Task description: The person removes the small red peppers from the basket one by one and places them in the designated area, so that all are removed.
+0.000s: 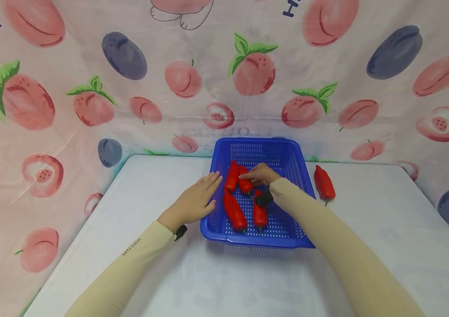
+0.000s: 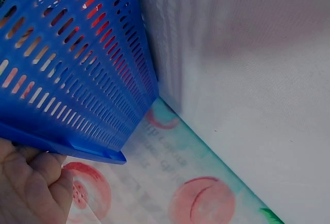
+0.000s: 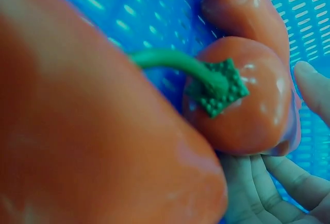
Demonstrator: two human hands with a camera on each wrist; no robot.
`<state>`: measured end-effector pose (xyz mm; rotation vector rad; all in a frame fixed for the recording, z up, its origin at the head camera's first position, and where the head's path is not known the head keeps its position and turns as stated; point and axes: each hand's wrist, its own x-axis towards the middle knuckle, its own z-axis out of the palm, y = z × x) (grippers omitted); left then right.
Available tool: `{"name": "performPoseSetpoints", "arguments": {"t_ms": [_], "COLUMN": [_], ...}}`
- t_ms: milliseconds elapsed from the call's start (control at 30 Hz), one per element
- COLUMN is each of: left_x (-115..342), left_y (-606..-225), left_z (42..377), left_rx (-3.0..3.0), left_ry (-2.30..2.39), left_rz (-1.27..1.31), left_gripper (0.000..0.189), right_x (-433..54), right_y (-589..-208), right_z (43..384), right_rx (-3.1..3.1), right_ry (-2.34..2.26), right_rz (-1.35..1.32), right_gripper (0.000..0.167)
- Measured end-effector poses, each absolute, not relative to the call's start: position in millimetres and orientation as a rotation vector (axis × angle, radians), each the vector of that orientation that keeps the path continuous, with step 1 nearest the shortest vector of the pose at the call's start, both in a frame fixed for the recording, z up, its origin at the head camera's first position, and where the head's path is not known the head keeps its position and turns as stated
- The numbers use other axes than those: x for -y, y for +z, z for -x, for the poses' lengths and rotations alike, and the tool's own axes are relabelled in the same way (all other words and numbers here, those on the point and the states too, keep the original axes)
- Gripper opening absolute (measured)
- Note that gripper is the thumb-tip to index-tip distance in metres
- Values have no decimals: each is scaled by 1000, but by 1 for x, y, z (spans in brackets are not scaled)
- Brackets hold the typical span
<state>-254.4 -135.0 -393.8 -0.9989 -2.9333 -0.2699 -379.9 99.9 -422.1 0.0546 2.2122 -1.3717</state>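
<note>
Inside the blue basket [image 1: 248, 241] lie several red peppers with green stems. My right hand [image 1: 262, 174] reaches into it and holds a red pepper [image 1: 245, 187] near the back. In the right wrist view the fingers [image 3: 258, 188] lie under this pepper and the thumb [image 3: 314, 90] is at its side. Another red pepper [image 1: 231, 176] lies just left of it. Nearer the front are a long pepper [image 1: 234, 211] and one [image 1: 260, 215] partly covered by the right wrist. My left hand [image 1: 193, 200] rests at the basket's left rim, fingers extended.
A further red pepper [image 1: 324, 182] lies on the white table [image 1: 367, 220], right of the basket. Behind the table hangs a fruit-printed cloth [image 1: 216, 79]. The basket stands close to the table's back edge.
</note>
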Motion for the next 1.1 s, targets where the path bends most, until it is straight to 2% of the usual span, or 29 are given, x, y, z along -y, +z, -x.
{"name": "performPoseSetpoints", "arguments": {"t_ms": [167, 400, 600, 667, 833, 933, 1100], "left_x": [135, 135, 135, 135, 135, 135, 136], "left_y": [-393, -394, -394, -394, -394, -393, -393], "left_z": [254, 254, 254, 254, 254, 254, 254], "left_rx": [2944, 2912, 2921, 2920, 2921, 2927, 2936], "left_ry": [-265, -271, -266, -268, -262, -263, -265], "left_rz": [996, 1014, 1011, 1010, 1007, 1005, 999], "left_gripper": [63, 63, 63, 63, 63, 62, 62], "right_x": [-98, -100, -107, -109, -112, -112, -110], "right_y": [-425, -422, -419, -417, -413, -411, -405], "right_z": [383, 382, 384, 384, 384, 384, 382], "right_rx": [-2238, -2195, -2155, -2161, -2150, -2150, -2135], "right_ry": [-1362, -1386, -1446, -1446, -1463, -1486, -1566], "right_rz": [-85, -119, -100, -94, -70, -67, -112], "right_gripper": [42, 18, 13, 21, 64, 70, 66]}}
